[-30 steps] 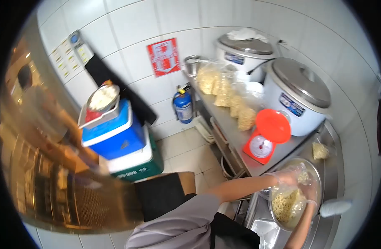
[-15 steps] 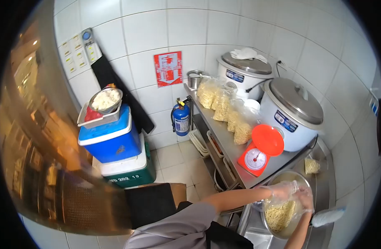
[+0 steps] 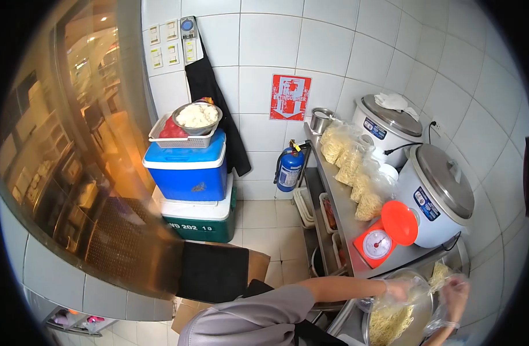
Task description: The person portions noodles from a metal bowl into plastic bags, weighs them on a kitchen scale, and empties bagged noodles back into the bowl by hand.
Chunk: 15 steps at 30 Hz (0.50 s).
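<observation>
A metal bowl [image 3: 424, 314] of yellow noodles [image 3: 388, 324] is at the lower right. Over its upper rim, my left hand [image 3: 396, 290] is closed on a clear plastic bag [image 3: 415, 286] that spreads to its right. My right hand [image 3: 455, 294], in a clear plastic glove, is right of the bowl, its fingers closed at a small clump of noodles [image 3: 439, 275] above the counter. Both wrists have loose clear plastic around them.
Beyond the bowl are a red scale [image 3: 377, 244], bagged noodles [image 3: 349, 164] and two large cookers [image 3: 434, 190] on a steel table [image 3: 340, 199]. To the left, stacked coolers [image 3: 186, 173] carry a basket [image 3: 184, 140] and rice bowl [image 3: 198, 117]. A blue extinguisher [image 3: 289, 170] is by the wall.
My hands were close together over the bowl; my right hand has moved right to the noodle clump, while my left stays over the bowl. The view has turned left, shifting the surroundings rightward.
</observation>
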Each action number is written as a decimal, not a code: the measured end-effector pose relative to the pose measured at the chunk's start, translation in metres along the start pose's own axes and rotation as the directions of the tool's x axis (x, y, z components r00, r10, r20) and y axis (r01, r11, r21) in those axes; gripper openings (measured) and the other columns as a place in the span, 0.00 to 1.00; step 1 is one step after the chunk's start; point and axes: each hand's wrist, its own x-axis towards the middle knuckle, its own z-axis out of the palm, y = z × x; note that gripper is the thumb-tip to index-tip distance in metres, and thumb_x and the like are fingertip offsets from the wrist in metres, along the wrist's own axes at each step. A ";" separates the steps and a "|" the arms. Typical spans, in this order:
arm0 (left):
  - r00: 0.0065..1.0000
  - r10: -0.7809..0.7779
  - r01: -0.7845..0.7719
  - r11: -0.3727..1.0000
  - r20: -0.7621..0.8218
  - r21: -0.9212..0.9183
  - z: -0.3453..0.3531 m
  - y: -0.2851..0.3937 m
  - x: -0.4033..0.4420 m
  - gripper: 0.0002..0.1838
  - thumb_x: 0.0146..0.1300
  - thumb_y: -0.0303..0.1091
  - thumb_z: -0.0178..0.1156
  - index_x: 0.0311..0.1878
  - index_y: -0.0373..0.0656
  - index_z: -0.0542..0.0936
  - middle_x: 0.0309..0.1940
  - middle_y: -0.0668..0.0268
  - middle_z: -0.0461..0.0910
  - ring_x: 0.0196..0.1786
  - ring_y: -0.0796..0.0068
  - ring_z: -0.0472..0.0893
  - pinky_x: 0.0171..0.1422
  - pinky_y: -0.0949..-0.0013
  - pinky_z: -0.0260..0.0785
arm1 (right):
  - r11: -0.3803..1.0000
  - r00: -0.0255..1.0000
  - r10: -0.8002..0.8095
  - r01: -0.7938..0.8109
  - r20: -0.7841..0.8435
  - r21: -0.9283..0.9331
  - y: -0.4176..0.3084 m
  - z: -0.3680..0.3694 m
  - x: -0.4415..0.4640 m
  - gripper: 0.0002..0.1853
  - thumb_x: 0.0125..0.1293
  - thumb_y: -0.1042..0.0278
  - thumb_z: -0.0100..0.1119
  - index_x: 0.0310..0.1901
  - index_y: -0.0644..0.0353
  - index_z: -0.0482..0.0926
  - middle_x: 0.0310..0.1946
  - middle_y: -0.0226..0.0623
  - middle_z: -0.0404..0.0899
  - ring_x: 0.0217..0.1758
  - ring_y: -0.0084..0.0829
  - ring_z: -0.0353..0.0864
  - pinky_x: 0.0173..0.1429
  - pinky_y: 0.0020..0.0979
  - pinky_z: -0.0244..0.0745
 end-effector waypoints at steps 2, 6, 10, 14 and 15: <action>0.999 0.030 -0.029 0.998 0.018 -0.054 0.009 -0.016 0.010 0.45 0.44 0.29 0.60 0.69 0.43 0.53 0.61 0.45 0.63 0.61 0.53 0.68 0.56 0.61 0.69 | 0.947 0.982 -0.188 0.190 0.035 -0.261 0.057 0.017 0.001 0.23 0.49 0.72 0.65 0.49 0.64 0.71 0.43 0.39 0.75 0.42 0.23 0.74 0.41 0.23 0.72; 0.997 0.071 -0.073 0.997 0.036 0.031 0.001 -0.005 -0.005 0.43 0.50 0.38 0.61 0.69 0.41 0.53 0.62 0.45 0.61 0.64 0.54 0.64 0.63 0.60 0.62 | 0.716 0.980 0.172 -0.057 0.097 -0.695 0.130 0.041 -0.010 0.26 0.50 0.65 0.65 0.52 0.63 0.72 0.43 0.44 0.78 0.48 0.33 0.78 0.50 0.30 0.73; 0.915 0.404 -0.396 0.899 -0.009 0.187 -0.015 -0.013 0.021 0.37 0.53 0.37 0.61 0.66 0.41 0.59 0.58 0.50 0.67 0.60 0.57 0.68 0.64 0.60 0.60 | 0.820 0.989 0.132 -0.146 -0.065 -0.554 0.112 0.022 0.001 0.12 0.56 0.62 0.60 0.37 0.62 0.75 0.26 0.33 0.76 0.28 0.25 0.74 0.31 0.28 0.69; 0.853 0.498 -0.518 0.843 -0.156 -0.141 -0.093 0.078 -0.024 0.25 0.53 0.28 0.59 0.56 0.34 0.69 0.28 0.64 0.78 0.30 0.78 0.75 0.34 0.71 0.71 | 0.846 0.979 -0.020 -0.091 -0.201 -0.526 -0.049 0.038 0.007 0.17 0.58 0.57 0.54 0.36 0.65 0.81 0.20 0.39 0.74 0.23 0.27 0.73 0.29 0.32 0.68; 0.907 0.408 -0.418 0.901 -0.102 -0.114 -0.110 0.071 -0.008 0.28 0.52 0.27 0.58 0.59 0.36 0.68 0.29 0.63 0.79 0.28 0.78 0.76 0.33 0.69 0.72 | 0.915 0.974 -0.030 -0.063 -0.223 -0.399 -0.065 0.040 0.014 0.16 0.58 0.58 0.54 0.36 0.64 0.81 0.19 0.38 0.74 0.22 0.27 0.72 0.29 0.32 0.68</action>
